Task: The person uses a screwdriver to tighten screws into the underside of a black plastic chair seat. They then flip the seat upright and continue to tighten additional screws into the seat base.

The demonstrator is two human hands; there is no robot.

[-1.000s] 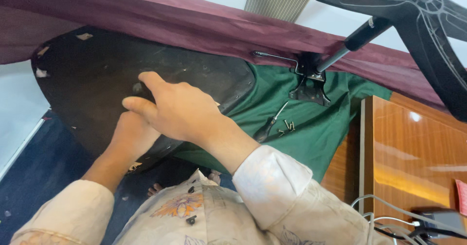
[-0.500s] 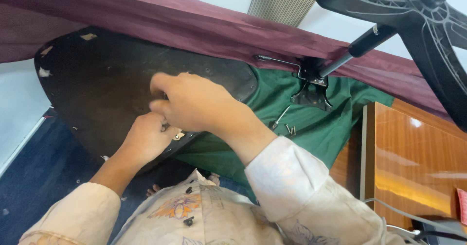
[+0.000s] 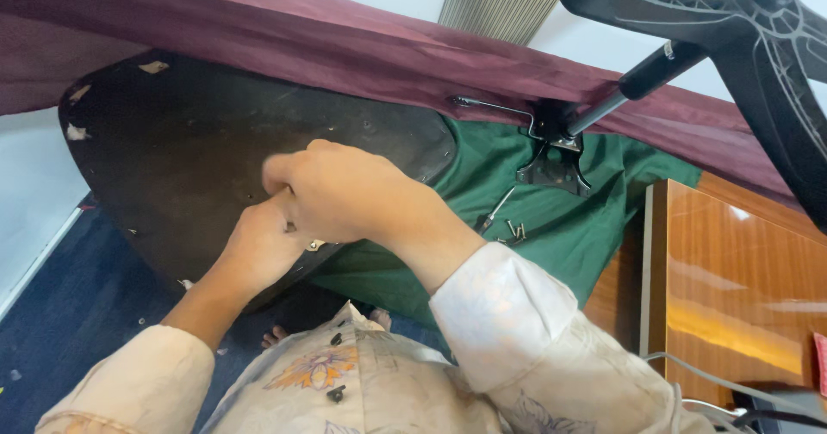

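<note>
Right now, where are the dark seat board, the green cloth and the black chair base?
Dark seat board (image 3: 172,141): head view, on its bare flat underside.
Green cloth (image 3: 491,163): head view, on the open stretch beside the metal bracket.
Black chair base (image 3: 689,3): head view, on a spoke by the hub.

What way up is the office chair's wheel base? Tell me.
Upturned. The black star-shaped base sits at the top of the view, its gas cylinder slanting down to the metal mechanism on the green cloth.
</note>
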